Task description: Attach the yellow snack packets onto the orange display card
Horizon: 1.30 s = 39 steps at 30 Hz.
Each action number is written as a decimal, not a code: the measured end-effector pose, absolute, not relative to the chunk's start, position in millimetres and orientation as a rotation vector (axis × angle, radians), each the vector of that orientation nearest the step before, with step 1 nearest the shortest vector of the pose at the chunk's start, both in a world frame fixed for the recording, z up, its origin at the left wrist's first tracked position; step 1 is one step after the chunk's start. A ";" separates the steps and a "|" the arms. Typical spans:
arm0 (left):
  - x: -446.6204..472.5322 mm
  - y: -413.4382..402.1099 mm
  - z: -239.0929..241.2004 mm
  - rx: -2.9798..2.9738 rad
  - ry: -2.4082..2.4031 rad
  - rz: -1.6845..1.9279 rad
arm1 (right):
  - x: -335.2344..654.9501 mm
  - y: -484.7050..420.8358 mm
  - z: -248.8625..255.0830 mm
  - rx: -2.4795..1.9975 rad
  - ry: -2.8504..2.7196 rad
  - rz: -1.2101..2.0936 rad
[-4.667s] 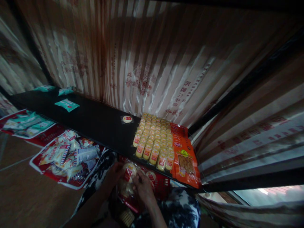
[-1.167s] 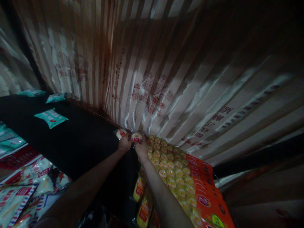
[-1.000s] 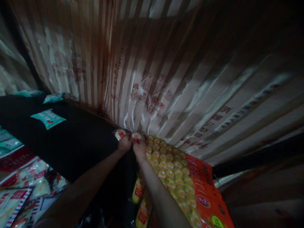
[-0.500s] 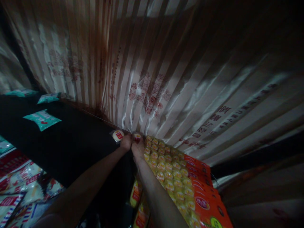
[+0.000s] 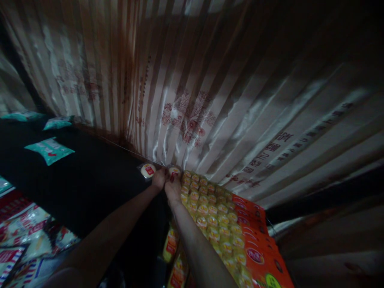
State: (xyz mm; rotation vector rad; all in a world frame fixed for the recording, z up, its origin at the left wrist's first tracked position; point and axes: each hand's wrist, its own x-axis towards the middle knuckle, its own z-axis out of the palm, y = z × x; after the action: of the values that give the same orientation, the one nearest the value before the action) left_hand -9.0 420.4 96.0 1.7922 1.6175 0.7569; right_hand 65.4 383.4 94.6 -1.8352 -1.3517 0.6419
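Both my arms reach to the back of a dark shelf (image 5: 99, 176). My left hand (image 5: 160, 178) and my right hand (image 5: 173, 187) are closed side by side on a small round yellow snack packet (image 5: 174, 171) at the far corner of the rows of yellow snack packets (image 5: 210, 212). Another round packet (image 5: 148, 170) lies on the shelf just left of my left hand. Which fingers grip is too dark to tell.
A striped shiny curtain (image 5: 195, 88) hangs right behind the shelf. Orange packets (image 5: 255, 248) lie right of the yellow rows. Teal packets (image 5: 49, 145) lie on the shelf's far left. Red and white snack bags (image 5: 21, 236) sit below at the left.
My hands rose from the bag at my lap to the shelf's back. Over the last second they stayed on the round packet at the corner of the rows; the view drifted slightly.
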 end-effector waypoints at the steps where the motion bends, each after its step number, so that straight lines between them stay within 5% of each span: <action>1: -8.8 420.2 96.9 1.805 1.619 0.739 | 64.0 382.2 97.1 -1.888 -1.299 0.649; 39: -72.7 337.0 61.4 2.484 1.882 0.614 | 20.7 336.5 100.8 -1.827 -1.247 0.934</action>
State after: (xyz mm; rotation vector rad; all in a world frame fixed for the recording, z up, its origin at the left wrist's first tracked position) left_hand -72.7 337.0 61.4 2.4840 1.8820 0.6140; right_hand 20.7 336.5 100.8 -1.8269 -1.2471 0.9343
